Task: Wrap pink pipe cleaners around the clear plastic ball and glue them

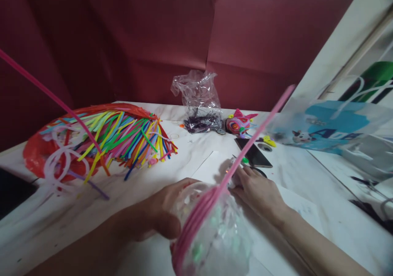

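My left hand (153,212) is wrapped round the side of a clear, rounded plastic object (233,235) with green bits showing in it. Pink pipe cleaner (196,223) lies in several strands across its left side, and one long end sticks up to the right. My right hand (258,190) rests beyond the object, on the table by a phone (253,152). Its fingers are curled down at a small, shiny, whitish item (230,171), partly hidden and blurred. A small green piece (245,160) lies just past the fingertips.
Many coloured pipe cleaners (123,137) lie in a red plastic bag (33,157) at left. Behind are a clear bag (201,100) with dark contents and a pink animal-like craft figure (239,122). A blue-and-white carrier bag (325,120) stands right. White paper (204,165) lies on the table.
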Motion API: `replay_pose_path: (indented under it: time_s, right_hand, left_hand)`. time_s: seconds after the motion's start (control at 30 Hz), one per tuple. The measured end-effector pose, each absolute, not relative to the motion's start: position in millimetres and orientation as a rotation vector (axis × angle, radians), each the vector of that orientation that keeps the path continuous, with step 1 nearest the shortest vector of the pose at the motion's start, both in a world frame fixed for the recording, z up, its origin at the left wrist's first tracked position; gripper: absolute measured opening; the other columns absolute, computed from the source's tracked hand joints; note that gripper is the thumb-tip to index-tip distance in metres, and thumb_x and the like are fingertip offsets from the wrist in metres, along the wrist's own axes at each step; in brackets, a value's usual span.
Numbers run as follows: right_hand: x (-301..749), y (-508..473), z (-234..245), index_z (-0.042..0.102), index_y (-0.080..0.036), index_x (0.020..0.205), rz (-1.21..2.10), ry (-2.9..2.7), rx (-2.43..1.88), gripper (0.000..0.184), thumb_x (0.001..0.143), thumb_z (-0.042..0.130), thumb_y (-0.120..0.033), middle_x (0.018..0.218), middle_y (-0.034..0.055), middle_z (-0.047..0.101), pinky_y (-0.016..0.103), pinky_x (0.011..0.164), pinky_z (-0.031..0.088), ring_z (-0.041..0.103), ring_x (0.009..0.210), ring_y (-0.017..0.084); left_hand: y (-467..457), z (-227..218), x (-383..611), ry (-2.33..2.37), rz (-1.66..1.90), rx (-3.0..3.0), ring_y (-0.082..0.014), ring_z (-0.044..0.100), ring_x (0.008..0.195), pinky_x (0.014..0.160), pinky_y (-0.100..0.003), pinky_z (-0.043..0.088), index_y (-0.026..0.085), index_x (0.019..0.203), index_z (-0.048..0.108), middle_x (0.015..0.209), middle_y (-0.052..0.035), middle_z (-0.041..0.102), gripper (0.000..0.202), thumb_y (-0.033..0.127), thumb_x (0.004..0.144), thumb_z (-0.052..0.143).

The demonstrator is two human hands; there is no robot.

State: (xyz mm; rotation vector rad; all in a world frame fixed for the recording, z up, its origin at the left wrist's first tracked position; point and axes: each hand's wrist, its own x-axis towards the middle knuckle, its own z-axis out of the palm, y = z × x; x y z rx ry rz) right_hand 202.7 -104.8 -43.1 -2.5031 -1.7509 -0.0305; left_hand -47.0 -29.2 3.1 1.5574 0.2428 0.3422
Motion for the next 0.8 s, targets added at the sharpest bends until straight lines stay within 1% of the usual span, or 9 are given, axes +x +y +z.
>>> replay_pose_path:
  time_s: [0.07,0.13,0.2,0.27,0.3,0.37,0.5,0.67,0.8]
  right_hand:
    - [209,-110,-39,0.056,-0.006,0.124,0.041,-1.723,-2.331,0.041,0.087,0.072,-0.002,0.113,0.0119,0.041,0.058,0.090,0.039,0.039,0.107,0.035]
    - [213,-117,-30,0.061,-0.008,0.118,0.174,-1.705,-2.028,0.031,0.091,0.061,-0.022,0.115,0.0108,0.042,0.055,0.086,0.043,0.041,0.105,0.035]
    - [210,-124,-19,0.061,-0.011,0.117,0.406,-1.693,-1.656,0.045,0.098,0.049,-0.050,0.112,0.0080,0.046,0.035,0.082,0.052,0.047,0.102,0.027]
    - [200,-128,-9,0.061,-0.013,0.115,0.650,-1.647,-1.362,0.052,0.106,0.049,-0.064,0.108,0.0068,0.048,0.019,0.083,0.051,0.050,0.100,0.021]
    - [193,-130,-5,0.060,-0.014,0.113,0.720,-1.615,-1.265,0.056,0.106,0.052,-0.069,0.109,0.0069,0.047,0.016,0.086,0.050,0.049,0.103,0.020]
    - [180,-132,-1,0.059,-0.017,0.113,0.826,-1.561,-1.111,0.052,0.105,0.060,-0.069,0.112,0.0063,0.046,0.016,0.089,0.049,0.048,0.105,0.021]
    - [167,-134,-3,0.064,-0.022,0.115,1.006,-1.400,-0.941,0.034,0.103,0.073,-0.053,0.120,0.0055,0.041,0.017,0.092,0.048,0.045,0.109,0.024]
    - [165,-132,-8,0.068,-0.022,0.111,1.003,-1.380,-0.903,0.025,0.103,0.076,-0.044,0.117,0.0055,0.044,0.011,0.092,0.047,0.046,0.108,0.020]
    - [165,-131,-11,0.069,-0.023,0.105,1.020,-1.370,-0.884,0.017,0.104,0.075,-0.038,0.117,0.0048,0.044,0.015,0.093,0.047,0.045,0.110,0.021]
  left_hand:
    - [-27,-2,-47,0.200,0.417,1.462,-0.0319,0.058,0.109,0.089,-0.046,0.040,0.013,0.116,0.057,0.109,-0.0006,0.066,0.055,0.045,0.071,0.058]
    - [-25,-11,-47,0.188,0.363,1.443,-0.0329,0.055,0.112,0.092,-0.045,0.040,0.016,0.117,0.056,0.112,-0.0006,0.064,0.058,0.037,0.065,0.069]
    - [-24,-20,-47,0.157,0.378,1.405,-0.0312,0.054,0.113,0.093,-0.043,0.041,0.022,0.120,0.052,0.116,-0.0007,0.061,0.067,0.031,0.059,0.078]
    - [-24,-26,-46,0.137,0.359,1.368,-0.0299,0.055,0.108,0.091,-0.042,0.044,0.023,0.122,0.050,0.116,-0.0036,0.060,0.075,0.029,0.054,0.083]
    - [-25,-28,-46,0.160,0.358,1.369,-0.0301,0.055,0.108,0.090,-0.042,0.044,0.022,0.122,0.050,0.116,-0.0051,0.059,0.078,0.029,0.052,0.085]
    - [-26,-29,-45,0.197,0.348,1.386,-0.0320,0.053,0.110,0.091,-0.044,0.043,0.021,0.123,0.048,0.118,-0.0084,0.058,0.082,0.031,0.051,0.087]
    - [-28,-29,-43,0.239,0.336,1.425,-0.0336,0.052,0.111,0.092,-0.048,0.043,0.022,0.126,0.044,0.121,-0.0100,0.055,0.085,0.041,0.054,0.085]
    - [-28,-34,-41,0.268,0.349,1.492,-0.0342,0.049,0.115,0.094,-0.048,0.041,0.024,0.128,0.043,0.123,-0.0097,0.054,0.090,0.040,0.050,0.087]
    - [-28,-32,-40,0.286,0.294,1.489,-0.0338,0.051,0.113,0.090,-0.047,0.043,0.026,0.128,0.042,0.122,-0.0094,0.054,0.090,0.039,0.052,0.087]
